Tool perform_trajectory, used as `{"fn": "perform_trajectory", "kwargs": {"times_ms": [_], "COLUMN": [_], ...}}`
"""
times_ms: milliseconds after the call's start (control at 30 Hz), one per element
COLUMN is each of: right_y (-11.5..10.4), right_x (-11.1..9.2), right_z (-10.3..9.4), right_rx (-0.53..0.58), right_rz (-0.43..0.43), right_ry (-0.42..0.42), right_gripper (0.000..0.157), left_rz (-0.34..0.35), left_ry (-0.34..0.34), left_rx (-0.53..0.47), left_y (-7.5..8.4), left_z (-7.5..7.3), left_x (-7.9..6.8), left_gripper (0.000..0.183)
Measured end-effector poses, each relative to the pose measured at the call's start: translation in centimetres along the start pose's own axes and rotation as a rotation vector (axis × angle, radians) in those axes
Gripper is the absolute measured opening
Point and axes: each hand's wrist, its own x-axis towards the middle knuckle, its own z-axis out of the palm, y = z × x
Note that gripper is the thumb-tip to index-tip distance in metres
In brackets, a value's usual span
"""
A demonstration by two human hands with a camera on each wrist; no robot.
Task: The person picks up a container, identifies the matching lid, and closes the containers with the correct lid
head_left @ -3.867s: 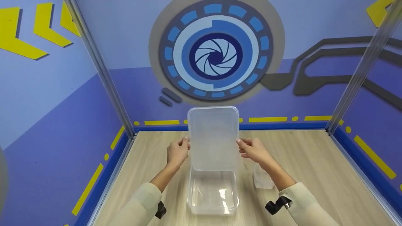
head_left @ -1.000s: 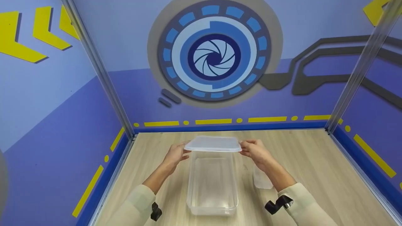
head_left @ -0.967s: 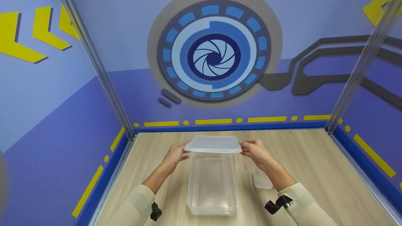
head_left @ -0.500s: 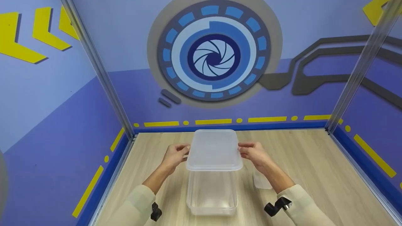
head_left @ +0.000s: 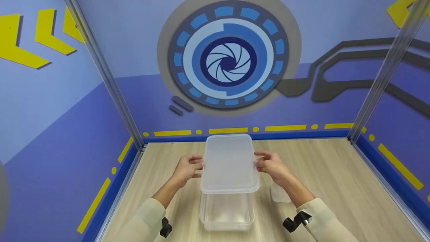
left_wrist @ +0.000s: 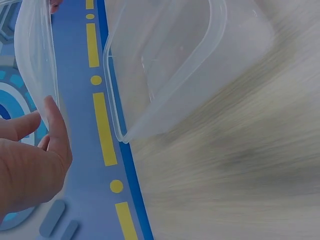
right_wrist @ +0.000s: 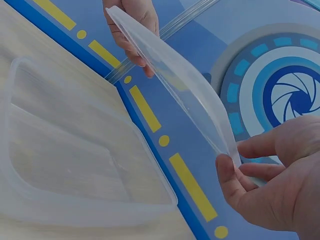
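A frosted plastic lid is held up over the far part of a clear rectangular container, its broad face tilted toward me. My left hand pinches the lid's left edge between thumb and fingers. On the opposite edge, my right hand pinches the lid the same way. Both wrist views show a gap between the lid and the container, which stands open side up on the table. The lid looks slightly bowed there. It hides the container's far end in the head view.
A small clear plastic container sits on the wooden table, partly behind my right forearm. Printed blue panels with metal corner posts enclose the back and sides.
The lid was nearly upright at first, then tipped almost edge-on. Since then it has swung back so its broad face shows, its near edge now lower. The container has stayed put.
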Motion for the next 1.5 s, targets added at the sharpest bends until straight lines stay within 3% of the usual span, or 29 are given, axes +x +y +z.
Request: {"fn": "perform_trajectory", "kwargs": {"times_ms": [233,733,1500], "right_y": [0.5,3.5,5.8], "right_x": [0.2,0.4,0.2], "right_z": [0.0,-0.3,0.5], "right_rx": [-0.015,-0.021,-0.008], "right_rz": [0.023,0.05,0.053], "right_ry": [-0.069,-0.138,-0.179], "right_gripper": [0.06,0.055,0.05], "left_rz": [-0.007,-0.072,-0.09], "left_ry": [-0.012,-0.105,-0.07], "left_rx": [0.016,0.071,0.094], "left_y": [-0.4,-1.2,-3.9], "left_z": [-0.2,0.0,0.0], "left_x": [-0.2,-0.5,-0.8], "left_gripper": [0.04,0.043,0.043]}}
